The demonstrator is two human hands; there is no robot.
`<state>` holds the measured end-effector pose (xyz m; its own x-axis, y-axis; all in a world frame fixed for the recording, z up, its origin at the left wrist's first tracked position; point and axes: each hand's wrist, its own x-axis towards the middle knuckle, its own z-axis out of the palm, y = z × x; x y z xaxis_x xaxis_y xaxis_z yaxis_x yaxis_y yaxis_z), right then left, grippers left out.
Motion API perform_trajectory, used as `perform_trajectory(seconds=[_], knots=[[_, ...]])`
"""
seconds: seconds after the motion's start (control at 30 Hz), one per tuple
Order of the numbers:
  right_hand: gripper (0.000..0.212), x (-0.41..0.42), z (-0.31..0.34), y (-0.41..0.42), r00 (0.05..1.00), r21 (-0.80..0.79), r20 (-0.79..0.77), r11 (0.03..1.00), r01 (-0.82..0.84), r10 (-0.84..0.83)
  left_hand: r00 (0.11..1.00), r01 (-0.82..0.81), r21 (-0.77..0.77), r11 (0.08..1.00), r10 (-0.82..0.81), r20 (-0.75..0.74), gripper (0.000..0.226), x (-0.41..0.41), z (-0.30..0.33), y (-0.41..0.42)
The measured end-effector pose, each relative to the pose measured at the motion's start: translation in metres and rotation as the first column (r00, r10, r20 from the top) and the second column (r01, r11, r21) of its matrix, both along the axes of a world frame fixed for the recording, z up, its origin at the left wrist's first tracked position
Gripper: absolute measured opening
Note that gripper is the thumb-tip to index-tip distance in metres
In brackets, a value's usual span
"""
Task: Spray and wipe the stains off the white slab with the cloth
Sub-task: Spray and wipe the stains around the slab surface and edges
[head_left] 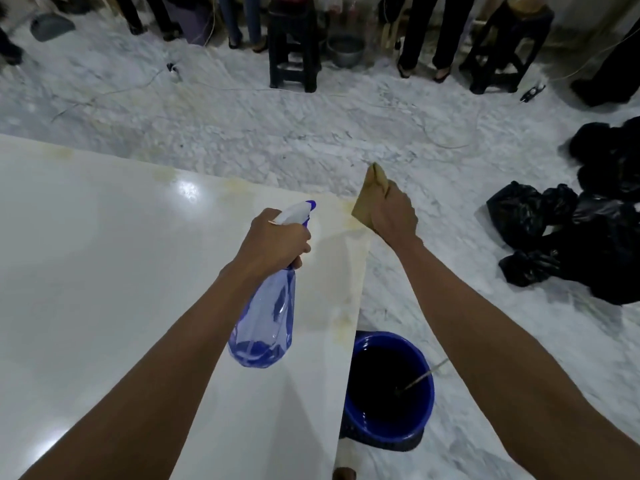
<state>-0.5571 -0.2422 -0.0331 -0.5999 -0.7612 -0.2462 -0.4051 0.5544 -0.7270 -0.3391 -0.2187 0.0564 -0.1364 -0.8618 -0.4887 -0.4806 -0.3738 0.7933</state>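
A glossy white slab (104,271) fills the left half of the view, with yellowish stains (346,216) along its far edge and right edge. My left hand (277,242) grips the neck of a blue translucent spray bottle (266,323), whose white and blue nozzle points toward the far right corner. My right hand (393,213) holds a tan cloth (370,195) at that stained corner of the slab. Whether the cloth touches the surface is unclear.
A blue bucket (426,403) of dark water stands on the marble floor just right of the slab's edge. Black plastic bags (571,237) lie at the right. Dark stools (294,46), a metal bowl and several people's legs line the far side.
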Motion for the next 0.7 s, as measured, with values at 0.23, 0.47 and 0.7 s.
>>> perform_trajectory(seconds=[0.23,0.47,0.7], knots=[[0.060,-0.002,-0.140,-0.083,0.711,0.394,-0.393,0.805,-0.443,0.584,0.999,-0.039,0.047,0.998,0.039,0.005,0.023,0.000,-0.056,-0.021],[0.052,0.001,-0.158,-0.073,0.693,0.273,-0.525,0.869,-0.413,0.494,0.998,-0.061,0.111,0.992,0.061,0.003,0.045,0.005,-0.080,-0.016],[0.055,0.002,-0.161,-0.057,0.740,0.222,-0.470,0.876,-0.429,0.482,1.000,-0.028,0.107,0.994,0.028,-0.001,0.037,0.009,-0.072,-0.008]])
